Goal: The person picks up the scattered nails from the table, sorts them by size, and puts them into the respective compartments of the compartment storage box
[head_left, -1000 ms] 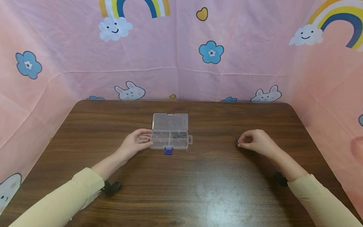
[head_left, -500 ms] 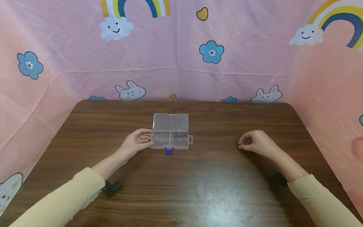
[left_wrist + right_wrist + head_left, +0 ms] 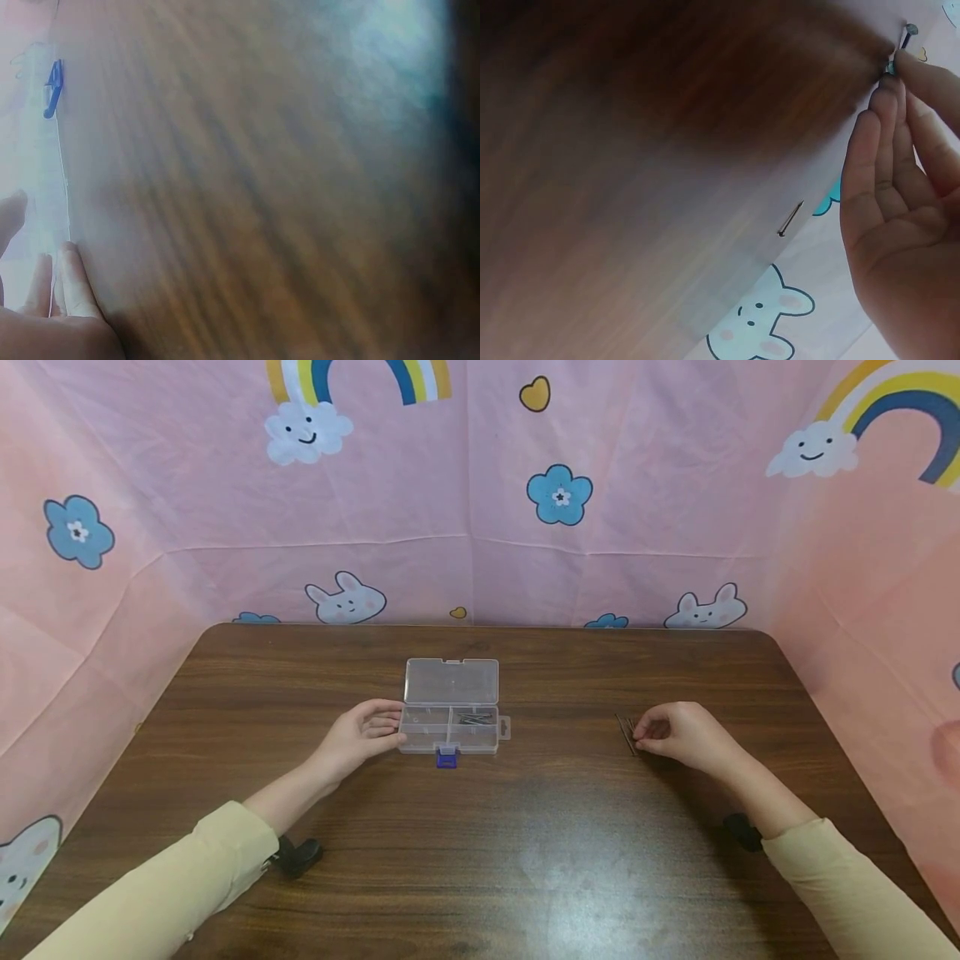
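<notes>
A clear plastic compartment box with a blue latch lies on the table, its lid raised toward the back. Several nails fill part of its rear right compartment. My left hand holds the box's left end, thumb at the front corner and fingers along the side. Well to the right, my right hand pinches a nail between thumb and fingertips; its head sticks out in the right wrist view. Just left of those fingertips, another thin nail rests on the wood.
The brown wooden table spans the space below. Pink printed cloth hangs behind it and on both sides. Dark wrist-worn devices sit under the forearms, close to the tabletop.
My right hand has shifted very slightly right, and the nails at its fingertips now stand farther apart. The left hand and the box have stayed in place.
</notes>
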### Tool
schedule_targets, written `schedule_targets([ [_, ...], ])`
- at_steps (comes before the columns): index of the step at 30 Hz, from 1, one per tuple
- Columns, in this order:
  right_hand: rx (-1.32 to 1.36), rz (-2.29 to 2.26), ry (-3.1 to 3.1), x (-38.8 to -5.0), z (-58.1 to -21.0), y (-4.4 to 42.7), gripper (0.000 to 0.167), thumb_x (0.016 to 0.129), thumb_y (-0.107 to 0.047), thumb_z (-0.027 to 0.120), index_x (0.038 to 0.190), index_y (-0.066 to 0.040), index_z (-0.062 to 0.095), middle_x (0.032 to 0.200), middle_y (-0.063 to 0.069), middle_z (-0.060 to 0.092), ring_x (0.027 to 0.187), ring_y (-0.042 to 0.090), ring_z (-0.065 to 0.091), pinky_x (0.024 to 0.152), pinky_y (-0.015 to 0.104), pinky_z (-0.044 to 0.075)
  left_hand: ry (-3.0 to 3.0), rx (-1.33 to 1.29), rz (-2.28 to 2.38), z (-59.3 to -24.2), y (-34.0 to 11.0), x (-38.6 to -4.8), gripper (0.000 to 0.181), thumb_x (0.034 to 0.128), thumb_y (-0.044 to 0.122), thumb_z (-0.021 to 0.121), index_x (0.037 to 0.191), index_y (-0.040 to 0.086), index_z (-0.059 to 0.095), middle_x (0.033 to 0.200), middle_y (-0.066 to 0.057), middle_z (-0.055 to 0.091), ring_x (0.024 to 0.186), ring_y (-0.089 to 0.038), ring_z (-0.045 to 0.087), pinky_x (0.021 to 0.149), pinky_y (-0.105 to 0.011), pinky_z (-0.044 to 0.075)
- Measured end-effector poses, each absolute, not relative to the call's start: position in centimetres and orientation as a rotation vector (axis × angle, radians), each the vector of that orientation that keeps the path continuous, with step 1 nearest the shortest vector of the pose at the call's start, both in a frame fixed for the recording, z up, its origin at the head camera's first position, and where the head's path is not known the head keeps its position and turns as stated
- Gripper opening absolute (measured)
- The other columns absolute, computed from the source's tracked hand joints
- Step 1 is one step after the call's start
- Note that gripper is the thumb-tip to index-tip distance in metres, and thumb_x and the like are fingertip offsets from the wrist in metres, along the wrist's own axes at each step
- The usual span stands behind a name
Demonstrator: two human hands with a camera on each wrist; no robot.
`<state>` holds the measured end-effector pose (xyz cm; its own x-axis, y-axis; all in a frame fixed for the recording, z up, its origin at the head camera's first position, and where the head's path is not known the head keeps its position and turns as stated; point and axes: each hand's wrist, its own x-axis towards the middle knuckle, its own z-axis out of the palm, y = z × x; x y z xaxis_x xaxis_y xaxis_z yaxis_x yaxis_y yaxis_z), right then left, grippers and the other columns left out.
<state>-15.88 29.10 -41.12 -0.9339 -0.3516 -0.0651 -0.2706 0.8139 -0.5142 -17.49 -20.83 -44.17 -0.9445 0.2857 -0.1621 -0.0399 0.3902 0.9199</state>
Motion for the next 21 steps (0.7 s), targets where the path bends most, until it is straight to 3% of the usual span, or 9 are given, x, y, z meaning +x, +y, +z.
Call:
schedule_targets([
  [13, -0.407, -0.809, 2.856, -15.74, -40.5, 29.07, 0.008, 0.087, 0.0, 0.079, 0.093, -0.005, 0.078, 0.085, 0.002, 0.075, 0.078, 0.014, 0.065, 0.066, 0.023, 0.053, 2.356, 0.203, 1.551, -44.26, -20.98, -17.65, 0.058, 0.0999, 0.011, 0.075, 0.15, -0.003, 0.05, 0.148, -0.027, 0.058, 0.137, -0.041, 0.059, 0.103, -0.012, 0.053],
  [21, -0.383, -0.771, 2.9, -16.1, -40.4, 29.1, 0.009, 0.086, -0.001, 0.075, 0.091, -0.006, 0.079, 0.085, 0.002, 0.077, 0.078, 0.014, 0.064, 0.068, 0.026, 0.052, 2.364, 0.209, 1.545, -44.24, -20.97, -17.63, 0.058, 0.1002, 0.012, 0.074, 0.151, -0.002, 0.05, 0.148, -0.028, 0.058, 0.137, -0.041, 0.059, 0.109, -0.022, 0.055],
])
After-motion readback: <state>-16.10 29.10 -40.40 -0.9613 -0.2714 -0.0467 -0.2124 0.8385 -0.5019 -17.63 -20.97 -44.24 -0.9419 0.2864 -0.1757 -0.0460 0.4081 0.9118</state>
